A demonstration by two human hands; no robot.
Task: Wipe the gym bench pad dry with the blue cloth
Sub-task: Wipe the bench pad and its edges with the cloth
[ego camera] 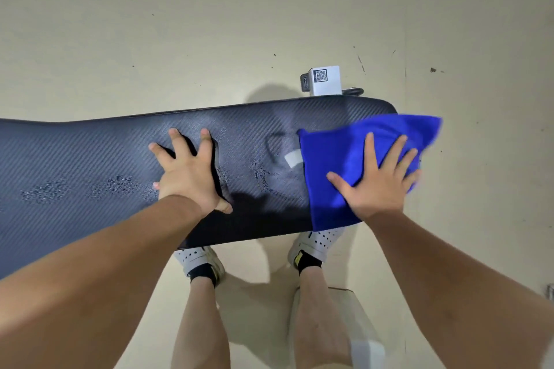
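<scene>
A long black gym bench pad [90, 156] with a woven texture runs across the view from left to right. Patches of water droplets [45, 190] lie on its left part and near its middle. The blue cloth [335, 159] is spread over the pad's right end and hangs past the near edge. My right hand [377, 181] lies flat on the cloth, fingers spread, pressing it onto the pad. My left hand [189, 172] rests flat on the bare pad near the middle, fingers apart, holding nothing.
A white box with a QR code [325, 79] sits behind the pad's right end. A small white label [293, 158] is on the pad beside the cloth. My feet in white shoes [317, 244] stand on the beige floor under the near edge.
</scene>
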